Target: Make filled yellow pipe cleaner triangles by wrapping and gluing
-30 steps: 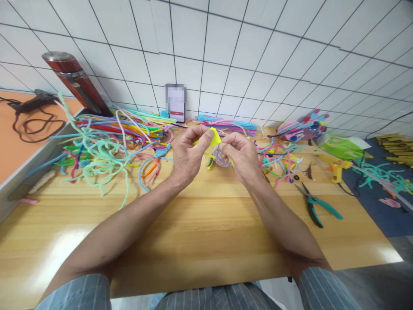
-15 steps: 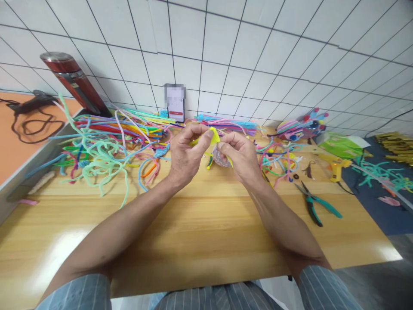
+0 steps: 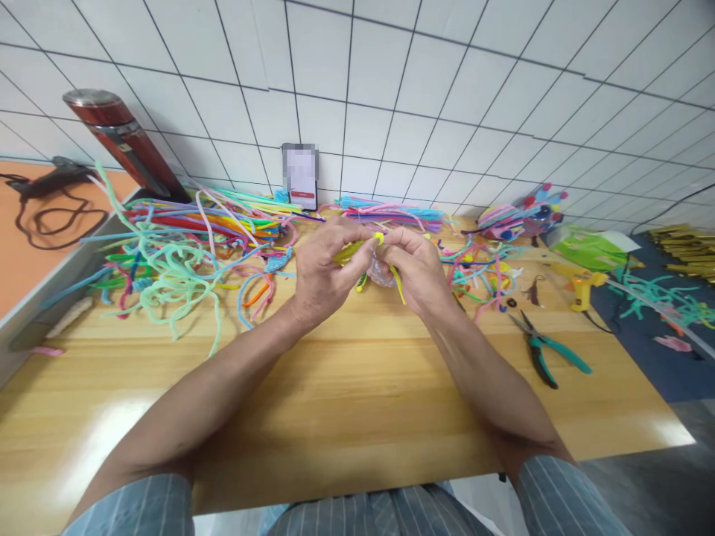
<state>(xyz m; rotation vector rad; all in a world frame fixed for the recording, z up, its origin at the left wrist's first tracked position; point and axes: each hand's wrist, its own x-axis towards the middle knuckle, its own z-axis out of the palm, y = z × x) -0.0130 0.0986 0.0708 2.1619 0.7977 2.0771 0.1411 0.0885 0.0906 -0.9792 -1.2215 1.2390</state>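
Note:
Near the middle of the view, my left hand [image 3: 329,272] and my right hand [image 3: 416,268] meet at the fingertips around a yellow pipe cleaner [image 3: 379,238]. The left fingers pinch one part of it, and more yellow shows inside that palm. The right thumb and forefinger close on the other part, whose end hangs below them. A pale, rounded fuzzy piece [image 3: 382,274] sits under and behind the fingertips, partly hidden.
Tangled green pipe cleaners [image 3: 179,275] lie left of my hands. A phone [image 3: 302,177] and a red flask [image 3: 126,141] stand near the tiled wall. Teal-handled pliers [image 3: 544,348] and a yellow glue gun [image 3: 581,286] are at the right.
The yellow piece between my fingertips now shows as a smaller bit, and its loose end hangs lower beneath my right fingers. My fingertips have come closer together.

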